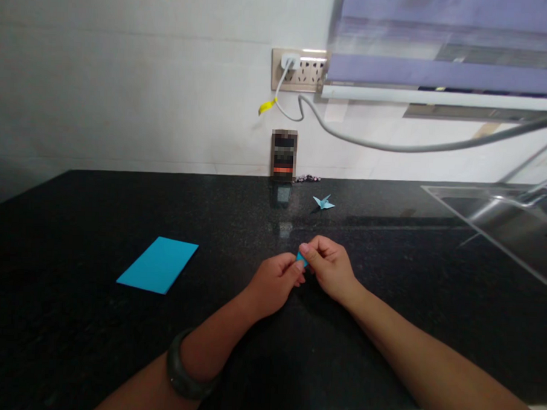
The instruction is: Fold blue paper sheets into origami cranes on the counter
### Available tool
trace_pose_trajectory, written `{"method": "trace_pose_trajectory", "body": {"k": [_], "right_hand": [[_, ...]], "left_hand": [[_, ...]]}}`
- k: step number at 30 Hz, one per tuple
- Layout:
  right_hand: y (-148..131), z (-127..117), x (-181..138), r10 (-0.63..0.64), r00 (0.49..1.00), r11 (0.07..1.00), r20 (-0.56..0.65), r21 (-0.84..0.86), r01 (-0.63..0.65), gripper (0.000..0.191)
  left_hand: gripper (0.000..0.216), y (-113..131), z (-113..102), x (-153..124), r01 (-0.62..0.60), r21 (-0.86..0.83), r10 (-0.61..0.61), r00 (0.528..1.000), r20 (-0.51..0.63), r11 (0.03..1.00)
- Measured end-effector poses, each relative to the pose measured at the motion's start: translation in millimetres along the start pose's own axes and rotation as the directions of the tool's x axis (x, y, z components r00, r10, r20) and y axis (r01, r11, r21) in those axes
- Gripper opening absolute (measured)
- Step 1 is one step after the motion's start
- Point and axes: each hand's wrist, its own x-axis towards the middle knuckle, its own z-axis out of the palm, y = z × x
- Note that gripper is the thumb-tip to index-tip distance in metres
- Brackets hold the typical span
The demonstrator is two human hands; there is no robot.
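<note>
A small folded piece of blue paper [301, 258] is pinched between both hands above the dark counter. My left hand [277, 282] grips its lower left side, thumb on top. From the right, my right hand [332, 265] holds the upper part between thumb and curled fingers. Most of the paper is hidden by the fingers, so its folded shape cannot be made out. Beyond the hands stands a light blue origami crane [323, 202]. Off to the left lies a stack of blue paper sheets [158, 265], flat on the counter.
A phone [283, 156] leans against the wall at the back, with a beaded strap [308, 179] beside it. Above are a wall socket [300, 70] and a grey cable [371, 143] running right. A metal sink [503, 227] borders the black counter [91, 336] on the right.
</note>
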Motion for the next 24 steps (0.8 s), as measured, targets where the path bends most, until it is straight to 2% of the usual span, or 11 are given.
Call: {"method": "trace_pose_trajectory", "body": {"k": [2, 7, 11, 13, 15, 18, 20, 24], "right_hand": [[0, 1, -1, -0.003, 1.0, 1.0, -0.001, -0.008, 0.003, 0.036], [1, -1, 0, 0.019, 1.0, 0.999, 0.023, -0.029, -0.018, 0.037], [-2, -2, 0, 0.009, 1.0, 0.999, 0.029, -0.039, -0.008, 0.039], [-3, -2, -1, 0.011, 0.996, 0.998, 0.091, 0.053, -0.016, 0.04], [-3, -2, -1, -0.003, 0.991, 0.989, 0.134, 0.146, -0.017, 0.042], [-3, -1, -2, -0.033, 0.994, 0.983, 0.102, 0.181, 0.014, 0.041], [-4, -1, -3, -0.05, 0.995, 0.987, 0.087, 0.159, 0.036, 0.038], [-9, 0, -5, -0.055, 0.992, 0.987, 0.112, 0.158, 0.037, 0.038]], "left_hand": [[0.025, -2, 0, 2, 0.046, -0.068, -0.047, 0.999, -0.014, 0.997], [0.027, -3, -2, 3, 0.077, -0.114, -0.091, 0.988, -0.123, 0.991], [0.03, 0, -1, 3, 0.124, -0.322, -0.167, 0.98, -0.109, 0.938], [0.03, 1, -2, 3, 0.158, -0.474, -0.219, 0.973, -0.077, 0.867], [0.029, 2, -3, 3, 0.215, -0.626, -0.262, 0.965, 0.018, 0.749], [0.027, 3, -4, 2, 0.297, -0.737, -0.254, 0.951, 0.173, 0.608], [0.028, 4, -3, 2, 0.312, -0.738, -0.239, 0.949, 0.207, 0.598], [0.03, 4, -1, 1, 0.293, -0.697, -0.236, 0.955, 0.179, 0.655]]}}
